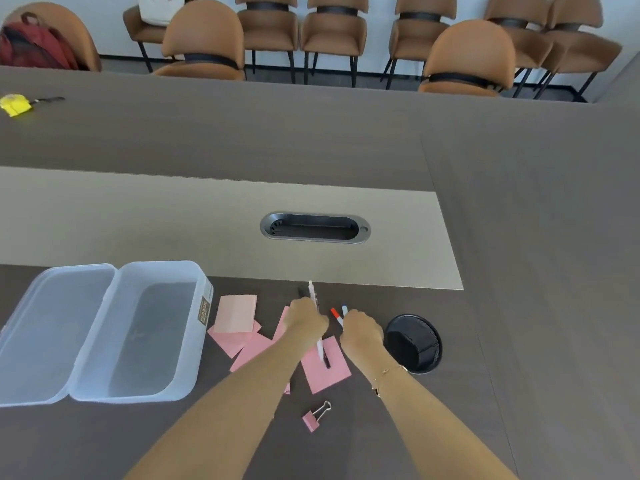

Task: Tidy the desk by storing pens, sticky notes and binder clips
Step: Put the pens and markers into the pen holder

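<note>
My left hand (306,318) is closed around a white pen (320,344) and a black pen whose tip shows at its top. My right hand (360,330) grips a red-capped pen (336,316) and a blue-capped pen (345,309), just left of a black mesh pen cup (414,342). Pink sticky notes (325,370) lie scattered under and left of my hands, with a paler pad (235,313) beside them. A pink binder clip (313,419) rests nearer to me. An open clear plastic box (138,334) stands at the left with its lid (52,327) flipped out.
The dark table has a beige centre strip with an oval cable port (315,227). A yellow object (15,105) lies at the far left. Brown chairs (204,39) line the far side, one bearing a red backpack (34,46).
</note>
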Tool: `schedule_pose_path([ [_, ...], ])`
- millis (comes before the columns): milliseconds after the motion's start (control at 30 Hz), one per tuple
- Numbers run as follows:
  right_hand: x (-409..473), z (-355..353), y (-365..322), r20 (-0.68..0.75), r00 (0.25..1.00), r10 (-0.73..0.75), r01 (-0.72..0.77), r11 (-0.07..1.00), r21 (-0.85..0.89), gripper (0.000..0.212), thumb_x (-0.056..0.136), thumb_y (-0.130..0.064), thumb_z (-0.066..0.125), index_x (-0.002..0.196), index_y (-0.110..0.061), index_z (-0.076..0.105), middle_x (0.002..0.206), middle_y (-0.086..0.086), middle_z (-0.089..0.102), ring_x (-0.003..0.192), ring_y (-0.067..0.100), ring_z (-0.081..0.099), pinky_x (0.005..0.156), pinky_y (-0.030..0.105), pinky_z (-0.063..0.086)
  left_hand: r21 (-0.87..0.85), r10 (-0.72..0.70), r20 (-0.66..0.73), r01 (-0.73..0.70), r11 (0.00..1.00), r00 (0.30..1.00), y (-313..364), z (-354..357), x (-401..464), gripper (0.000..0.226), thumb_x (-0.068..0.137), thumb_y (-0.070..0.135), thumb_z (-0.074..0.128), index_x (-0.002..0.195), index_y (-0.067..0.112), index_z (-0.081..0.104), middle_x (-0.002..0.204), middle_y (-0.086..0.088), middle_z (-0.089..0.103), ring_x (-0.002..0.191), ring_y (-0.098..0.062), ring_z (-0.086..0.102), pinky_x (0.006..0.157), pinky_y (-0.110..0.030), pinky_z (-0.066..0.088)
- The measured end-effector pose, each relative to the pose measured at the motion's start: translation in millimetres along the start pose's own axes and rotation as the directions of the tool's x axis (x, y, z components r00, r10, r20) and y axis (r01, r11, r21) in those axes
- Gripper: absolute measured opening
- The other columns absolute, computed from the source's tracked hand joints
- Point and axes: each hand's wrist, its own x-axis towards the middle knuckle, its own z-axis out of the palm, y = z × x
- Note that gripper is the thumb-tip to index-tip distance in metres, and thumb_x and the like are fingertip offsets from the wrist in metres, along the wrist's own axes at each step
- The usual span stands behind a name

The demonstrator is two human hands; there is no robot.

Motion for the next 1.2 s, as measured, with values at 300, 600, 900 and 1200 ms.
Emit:
schedule_pose_path([
  [300,11,4,-23,-0.021,0.998,-0.064,0.065,0.995,0.079,0.031,0.095,-0.001,0.046,0.126,0.003,0.046,0.129,0.018,0.048,0.11,0.033,0.063,0.09,0.037,0.052,0.006,0.034,-0.051,-0.034,0.999,0.998,-7,20,13,0.022,0.083,0.0,0.053,0.063,0.01,0.052,0.056,0.001,0.044,0.046,-0.011,0.039,0.038,-0.021,0.029],
  [600,-8,-28,-2,-0.093,0.995,-0.021,0.052,0.934,0.353,0.026,0.092,-0.003,0.052,0.117,0.003,0.049,0.116,0.024,0.062,0.083,0.031,0.06,0.073,0.037,0.054,-0.044,0.049,0.082,-0.046,0.998,0.995,-28,-18,13,0.04,0.086,0.022,0.061,0.052,0.01,0.042,0.057,-0.004,0.051,0.057,-0.019,0.057,0.059,-0.027,0.046],
  [900,-71,-121,40,-0.318,0.946,0.069,0.13,0.816,0.563,0.024,0.095,-0.011,0.05,0.118,-0.002,0.049,0.101,0.015,0.065,0.087,0.031,0.066,0.065,0.025,0.048,-0.381,0.501,-0.119,-0.506,0.774,0.857,65,-54,-54,0.014,0.087,0.024,0.064,0.092,0.013,0.07,0.089,-0.002,0.074,0.079,-0.007,0.064,0.069,-0.009,0.047],
  [1200,-95,-78,109,-0.195,0.981,0.007,0.054,0.951,0.304,0.007,0.09,-0.022,0.05,0.083,-0.019,0.049,0.082,-0.003,0.068,0.088,0.022,0.061,0.107,0.038,0.033,-0.019,0.666,0.019,-0.666,0.746,0.745,62,25,-71,0.021,0.08,0.036,0.067,0.079,0.016,0.072,0.074,0.003,0.074,0.077,-0.018,0.066,0.075,-0.033,0.051],
])
